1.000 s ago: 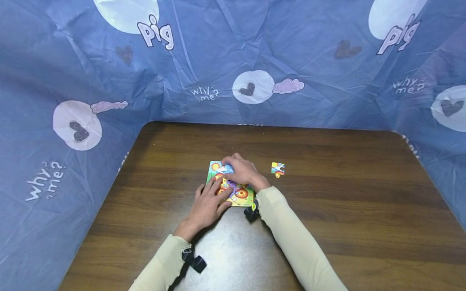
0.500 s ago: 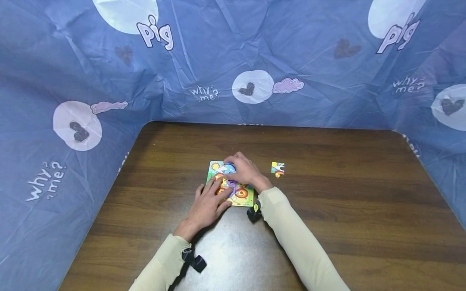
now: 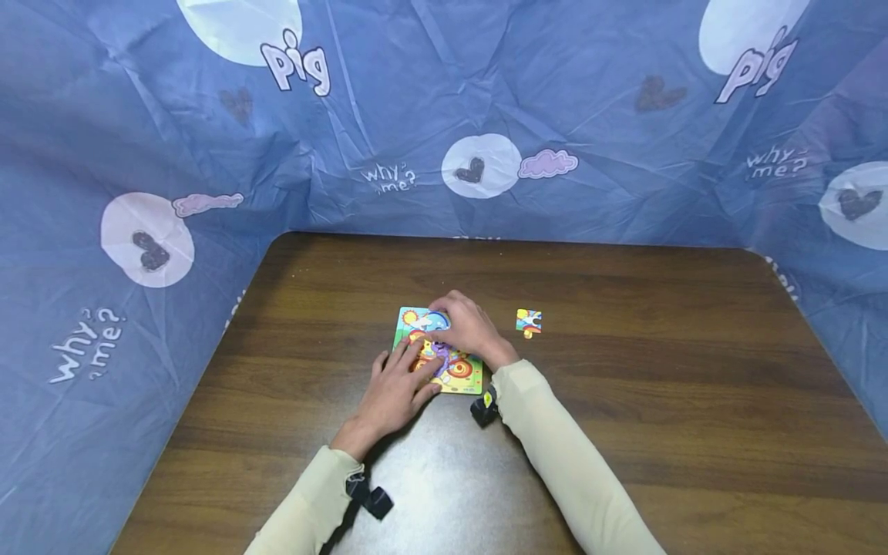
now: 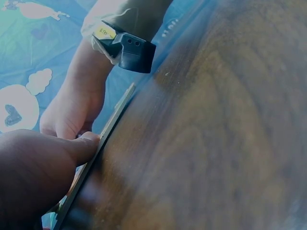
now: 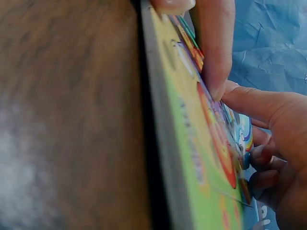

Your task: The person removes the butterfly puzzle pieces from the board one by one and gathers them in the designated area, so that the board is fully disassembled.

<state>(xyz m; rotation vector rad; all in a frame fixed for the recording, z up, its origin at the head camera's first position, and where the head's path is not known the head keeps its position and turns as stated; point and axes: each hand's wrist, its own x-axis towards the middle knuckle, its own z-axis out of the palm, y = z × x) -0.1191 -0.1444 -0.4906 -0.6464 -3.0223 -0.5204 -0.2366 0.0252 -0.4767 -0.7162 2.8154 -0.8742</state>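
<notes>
A colourful jigsaw puzzle board (image 3: 463, 381) with a butterfly picture lies flat on the table. My left hand (image 3: 395, 393) rests on its lower left with the fingers spread and nearly straight. Over the board's upper right, my right hand (image 3: 470, 327) has its thumb and fingers bent around a blue-and-white puzzle piece (image 5: 246, 132), seen at the board's surface in the right wrist view. Much of that piece is hidden by the fingers. The left wrist view shows the board only edge-on, with the left hand (image 4: 38, 163) close beside it.
One loose puzzle piece (image 3: 529, 320) lies on the brown wooden table (image 3: 659, 370), to the right of the board. Behind and around the table hangs a blue printed cloth (image 3: 388, 100). A black wrist camera (image 3: 375, 499) sits by the left cuff.
My right hand has shifted very slightly to the right over the board, uncovering a bit more of its blue top. The left hand has stayed where it was.
</notes>
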